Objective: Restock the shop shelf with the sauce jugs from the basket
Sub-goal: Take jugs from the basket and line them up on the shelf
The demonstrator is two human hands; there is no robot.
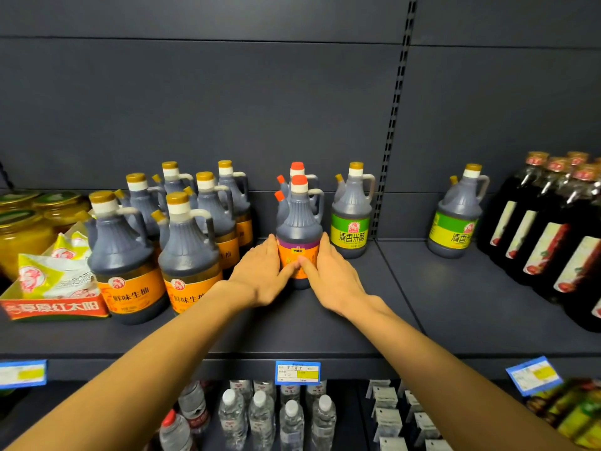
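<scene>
Both our hands are on the red-capped sauce jug (298, 229), which stands upright on the dark shelf (325, 327) in front of a second red-capped jug (300, 172). Left hand (260, 271) cups its left side, right hand (335, 275) its right side, fingers (320, 252) curled round the orange-and-purple label, thumbs meeting at the front, so grasping the jug. Left of it is a cluster of gold-capped jugs (188, 252) with orange labels, close but apart. Just right stands a green-label jug (352, 219), another green-label jug (457, 222) further right past the upright rail. Dark bottles (549, 242) far right, yellow jars (22, 229) and a red carton (55, 307) far left. Blue price tag (297, 372) on the shelf edge, water bottles (260, 418) below. Basket not in view.
</scene>
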